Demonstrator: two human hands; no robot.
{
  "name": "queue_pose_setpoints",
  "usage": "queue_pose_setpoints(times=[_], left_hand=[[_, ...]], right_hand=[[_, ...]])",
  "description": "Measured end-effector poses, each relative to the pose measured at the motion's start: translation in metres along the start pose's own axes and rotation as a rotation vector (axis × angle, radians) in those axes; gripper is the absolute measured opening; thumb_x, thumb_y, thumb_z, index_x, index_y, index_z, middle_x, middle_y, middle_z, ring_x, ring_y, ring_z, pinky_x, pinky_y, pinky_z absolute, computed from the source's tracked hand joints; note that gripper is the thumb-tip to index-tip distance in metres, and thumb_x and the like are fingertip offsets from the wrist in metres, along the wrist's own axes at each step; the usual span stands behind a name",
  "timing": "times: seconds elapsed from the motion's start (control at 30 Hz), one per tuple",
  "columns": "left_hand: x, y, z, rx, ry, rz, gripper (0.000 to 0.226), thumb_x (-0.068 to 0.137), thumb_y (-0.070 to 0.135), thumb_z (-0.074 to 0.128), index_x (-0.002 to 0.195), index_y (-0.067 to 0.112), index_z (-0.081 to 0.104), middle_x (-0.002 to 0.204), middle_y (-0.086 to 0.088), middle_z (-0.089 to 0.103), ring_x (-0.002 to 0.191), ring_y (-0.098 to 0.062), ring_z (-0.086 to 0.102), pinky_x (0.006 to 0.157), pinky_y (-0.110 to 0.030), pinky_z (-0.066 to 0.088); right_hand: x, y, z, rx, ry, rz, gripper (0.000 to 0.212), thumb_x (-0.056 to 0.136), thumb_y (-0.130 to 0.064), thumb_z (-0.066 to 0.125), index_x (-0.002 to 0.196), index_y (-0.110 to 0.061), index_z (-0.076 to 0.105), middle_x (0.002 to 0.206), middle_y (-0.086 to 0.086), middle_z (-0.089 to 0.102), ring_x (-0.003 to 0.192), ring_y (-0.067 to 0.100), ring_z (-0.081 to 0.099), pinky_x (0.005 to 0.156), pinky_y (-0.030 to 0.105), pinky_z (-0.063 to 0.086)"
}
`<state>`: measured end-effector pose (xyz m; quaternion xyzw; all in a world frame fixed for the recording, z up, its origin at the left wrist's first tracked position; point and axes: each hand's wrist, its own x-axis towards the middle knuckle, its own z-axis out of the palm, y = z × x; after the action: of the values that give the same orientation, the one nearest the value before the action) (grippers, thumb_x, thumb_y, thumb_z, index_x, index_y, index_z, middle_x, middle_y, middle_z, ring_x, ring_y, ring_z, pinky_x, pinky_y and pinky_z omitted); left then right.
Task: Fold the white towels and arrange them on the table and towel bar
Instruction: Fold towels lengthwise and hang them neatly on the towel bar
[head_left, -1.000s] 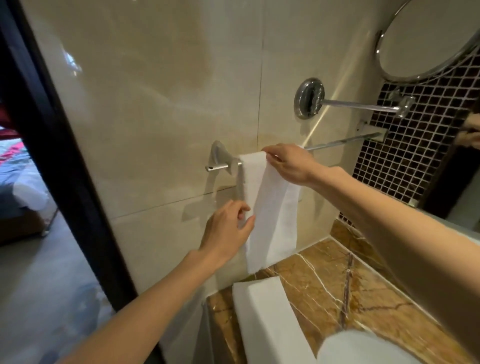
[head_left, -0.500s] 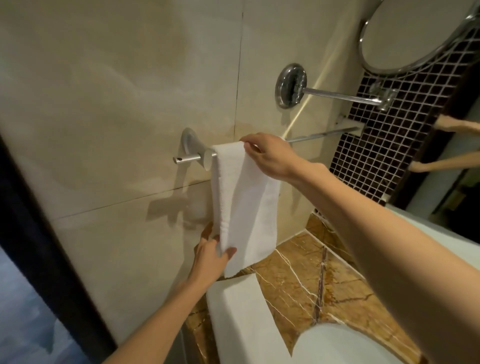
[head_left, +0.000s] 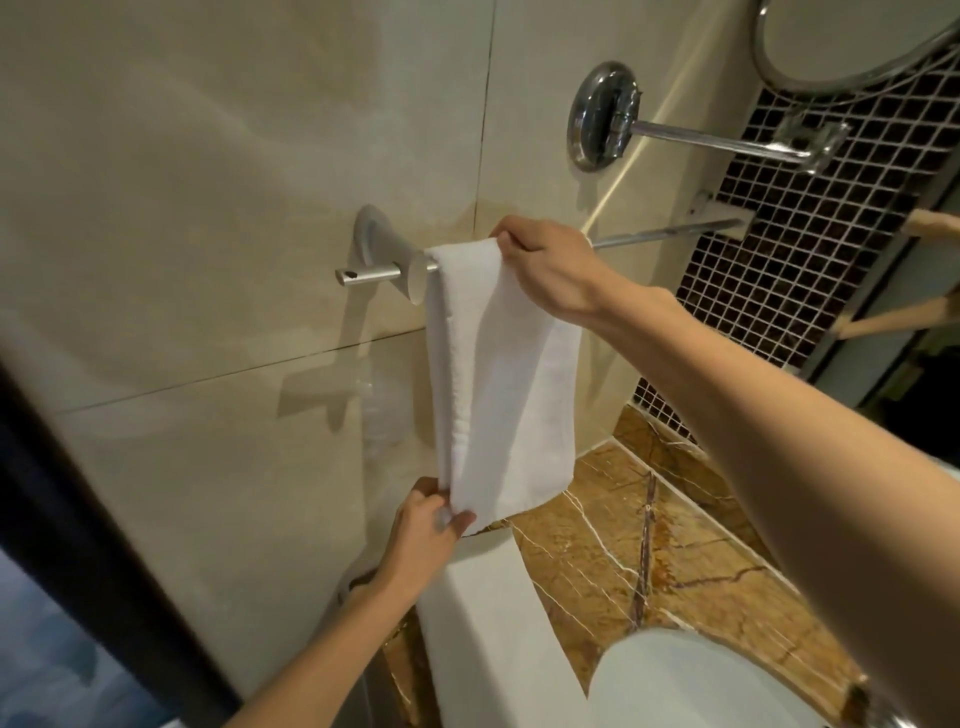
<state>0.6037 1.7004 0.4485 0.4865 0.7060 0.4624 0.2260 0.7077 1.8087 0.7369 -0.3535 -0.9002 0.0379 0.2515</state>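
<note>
Nearest, at the bottom right, the rim of a white basin (head_left: 701, 686) curves into view; its inside is out of frame. Left of it one folded towel (head_left: 483, 639) lies flat on the brown veined marble counter (head_left: 649, 545), running along the counter's left edge.

Just beyond that, the left hand (head_left: 421, 535) pinches the lower left corner of the hanging towel (head_left: 498, 384) between thumb and fingers. This second white towel is draped over the left end of the towel bar (head_left: 665, 236), and its bottom edge hangs just above the counter and the folded towel. The right hand (head_left: 545, 265) has its fingers curled over the towel's top right edge at the bar. Its forearm crosses the right side of the view and hides part of the counter.

That makes two towels, two hands and one bar. The rest of the bar runs bare to the right.

The bar's round bracket (head_left: 374, 260) is fixed to the beige tiled wall (head_left: 234, 182). Higher and farther right, a chrome mount (head_left: 605, 114) carries an arm to one round mirror (head_left: 852, 36). Dark mosaic tiles (head_left: 810, 249) fill the far right corner. A dark door frame (head_left: 78, 545) runs down the left.
</note>
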Motion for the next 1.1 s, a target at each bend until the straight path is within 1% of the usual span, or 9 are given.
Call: queue_pose_setpoints(times=[0.23, 0.33, 0.5, 0.57, 0.67, 0.8, 0.9, 1.0, 1.1], left_hand=[[-0.002, -0.022, 0.018, -0.044, 0.014, 0.010, 0.022, 0.076, 0.014, 0.077, 0.094, 0.002, 0.070, 0.099, -0.005, 0.062, 0.092, -0.022, 0.062, 0.085, -0.028, 0.049], [-0.006, -0.031, 0.025, -0.077, 0.025, 0.000, 0.015, 0.079, 0.016, 0.075, 0.090, 0.007, 0.071, 0.094, 0.000, 0.063, 0.088, -0.018, 0.064, 0.079, -0.024, 0.049], [-0.006, -0.039, 0.032, -0.147, 0.037, -0.054, 0.009, 0.080, 0.014, 0.074, 0.086, 0.008, 0.072, 0.094, -0.003, 0.066, 0.082, -0.019, 0.066, 0.076, -0.027, 0.051], [-0.006, -0.040, 0.034, -0.201, 0.037, -0.089, 0.010, 0.080, 0.013, 0.074, 0.089, 0.007, 0.072, 0.097, -0.003, 0.065, 0.083, -0.016, 0.068, 0.077, -0.024, 0.050], [-0.005, -0.041, 0.037, -0.234, 0.042, -0.116, 0.009, 0.080, 0.010, 0.073, 0.088, 0.005, 0.072, 0.096, -0.002, 0.065, 0.081, -0.013, 0.068, 0.075, -0.018, 0.048], [-0.004, -0.043, 0.036, -0.197, 0.070, -0.106, 0.004, 0.081, 0.010, 0.073, 0.083, 0.006, 0.072, 0.088, 0.002, 0.065, 0.073, -0.007, 0.066, 0.064, -0.008, 0.044], [-0.006, -0.041, 0.034, -0.227, 0.118, -0.102, 0.009, 0.078, 0.008, 0.075, 0.077, 0.016, 0.071, 0.082, 0.005, 0.066, 0.071, -0.008, 0.067, 0.063, -0.013, 0.045], [-0.009, -0.038, 0.033, -0.304, 0.167, -0.123, 0.025, 0.076, 0.005, 0.076, 0.067, 0.026, 0.065, 0.072, 0.007, 0.069, 0.068, -0.010, 0.067, 0.061, -0.013, 0.047], [-0.011, -0.037, 0.032, -0.400, 0.235, -0.155, 0.025, 0.073, -0.001, 0.077, 0.070, 0.018, 0.060, 0.061, 0.005, 0.067, 0.060, -0.002, 0.064, 0.059, -0.009, 0.047]], right_hand=[[0.000, 0.002, 0.000, 0.039, 0.020, -0.009, 0.031, 0.099, -0.023, 0.036, 0.106, -0.011, 0.064, 0.110, 0.010, 0.066, 0.104, 0.031, 0.057, 0.092, 0.043, 0.043], [-0.002, -0.001, -0.006, 0.043, 0.043, -0.066, 0.031, 0.098, -0.024, 0.039, 0.110, -0.012, 0.065, 0.114, 0.009, 0.066, 0.107, 0.030, 0.057, 0.091, 0.043, 0.045], [-0.008, -0.002, -0.012, 0.038, 0.001, -0.127, 0.033, 0.099, -0.027, 0.041, 0.117, -0.012, 0.064, 0.117, 0.010, 0.066, 0.109, 0.028, 0.057, 0.093, 0.041, 0.044], [-0.010, 0.002, -0.010, 0.031, 0.013, -0.144, 0.032, 0.099, -0.026, 0.043, 0.118, -0.011, 0.064, 0.115, 0.010, 0.067, 0.106, 0.027, 0.058, 0.087, 0.034, 0.044], [-0.014, 0.006, -0.007, 0.015, 0.099, -0.178, 0.029, 0.097, -0.024, 0.049, 0.119, -0.011, 0.063, 0.112, 0.008, 0.067, 0.103, 0.026, 0.059, 0.074, 0.024, 0.034], [-0.018, 0.006, -0.006, 0.034, 0.187, -0.183, 0.023, 0.092, -0.023, 0.059, 0.110, -0.012, 0.066, 0.109, 0.004, 0.067, 0.101, 0.022, 0.059, 0.079, 0.028, 0.041], [-0.017, 0.005, -0.007, 0.003, 0.191, -0.184, 0.022, 0.091, -0.025, 0.061, 0.108, -0.013, 0.066, 0.107, 0.004, 0.066, 0.097, 0.022, 0.059, 0.080, 0.032, 0.043], [-0.016, 0.004, -0.008, 0.006, 0.154, -0.195, 0.029, 0.095, -0.025, 0.054, 0.119, -0.013, 0.063, 0.119, 0.007, 0.065, 0.107, 0.024, 0.058, 0.086, 0.030, 0.042], [-0.019, 0.007, -0.008, -0.033, 0.095, -0.201, 0.033, 0.099, -0.023, 0.045, 0.126, -0.011, 0.060, 0.122, 0.009, 0.065, 0.110, 0.028, 0.058, 0.087, 0.033, 0.041]])
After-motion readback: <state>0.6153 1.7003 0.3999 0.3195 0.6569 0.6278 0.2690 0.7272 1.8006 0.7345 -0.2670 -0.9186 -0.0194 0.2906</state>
